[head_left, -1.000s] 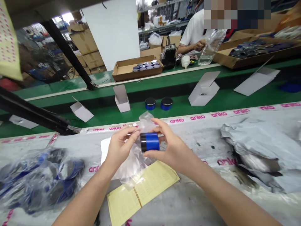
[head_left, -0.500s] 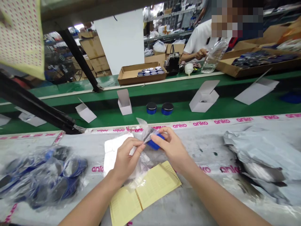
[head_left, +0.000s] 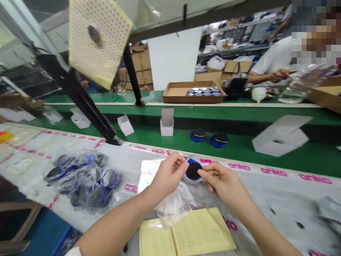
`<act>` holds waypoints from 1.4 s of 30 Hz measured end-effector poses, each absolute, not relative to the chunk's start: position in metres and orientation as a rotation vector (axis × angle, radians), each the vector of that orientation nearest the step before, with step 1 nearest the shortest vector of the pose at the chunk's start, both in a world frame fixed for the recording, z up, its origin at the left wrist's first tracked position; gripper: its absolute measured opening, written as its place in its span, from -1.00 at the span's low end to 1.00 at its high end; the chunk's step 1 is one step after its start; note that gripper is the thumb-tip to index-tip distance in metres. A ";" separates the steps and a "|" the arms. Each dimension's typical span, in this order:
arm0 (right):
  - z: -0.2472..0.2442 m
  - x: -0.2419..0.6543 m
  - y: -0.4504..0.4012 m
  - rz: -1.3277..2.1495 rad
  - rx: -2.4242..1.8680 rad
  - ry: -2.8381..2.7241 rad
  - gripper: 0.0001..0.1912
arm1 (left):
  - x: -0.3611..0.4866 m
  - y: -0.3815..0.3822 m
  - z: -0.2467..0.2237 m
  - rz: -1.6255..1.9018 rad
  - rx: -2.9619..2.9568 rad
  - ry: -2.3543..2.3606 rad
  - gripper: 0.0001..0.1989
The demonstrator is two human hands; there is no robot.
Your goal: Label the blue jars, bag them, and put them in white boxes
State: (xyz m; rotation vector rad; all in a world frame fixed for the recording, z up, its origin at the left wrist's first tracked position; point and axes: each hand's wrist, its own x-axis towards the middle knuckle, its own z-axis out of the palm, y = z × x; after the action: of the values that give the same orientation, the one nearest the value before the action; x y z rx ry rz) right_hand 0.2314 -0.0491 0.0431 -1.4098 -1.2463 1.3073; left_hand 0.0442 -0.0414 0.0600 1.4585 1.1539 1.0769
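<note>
A blue jar with a black lid (head_left: 193, 171), wrapped in clear plastic film, is held between my hands with the lid facing me. My left hand (head_left: 167, 175) pinches its left edge, and the fingertips of my right hand (head_left: 222, 183) press its right side. Below them lies a crumpled white plastic sheet (head_left: 170, 195). A yellow paper booklet (head_left: 197, 233) lies open near my wrists. To the left sits a heap of bagged blue jars (head_left: 85, 181).
Beyond the film-covered bench edge runs a green conveyor (head_left: 170, 137) carrying white cartons (head_left: 167, 122) and two blue jars (head_left: 210, 138). A cardboard tray of jars (head_left: 194, 92) stands behind. A co-worker's hand (head_left: 279, 75) reaches on the right. A dotted sticker sheet (head_left: 98, 39) hangs above.
The jar has gone from bare in my hands to wrapped in clear film, and its lid now faces me. The whole view has swung, with the bench tilted and the sticker sheet further right.
</note>
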 end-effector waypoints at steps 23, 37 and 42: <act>0.059 0.223 -0.006 1.036 -1.548 -1.858 -0.38 | -0.133 0.112 0.099 0.703 1.642 2.317 -0.64; 0.146 0.042 0.123 0.499 -0.980 -2.136 -0.40 | -0.158 0.110 0.048 1.338 1.454 1.802 0.25; 0.123 -0.005 0.155 0.304 -0.939 -2.469 -0.49 | -0.154 0.115 0.022 1.467 1.319 1.787 0.10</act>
State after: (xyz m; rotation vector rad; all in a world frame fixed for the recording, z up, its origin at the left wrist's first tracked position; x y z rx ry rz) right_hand -0.0049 0.1547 0.1227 -0.9388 -2.4688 0.3044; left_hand -0.1539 0.1153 0.0215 1.3191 1.7866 1.4670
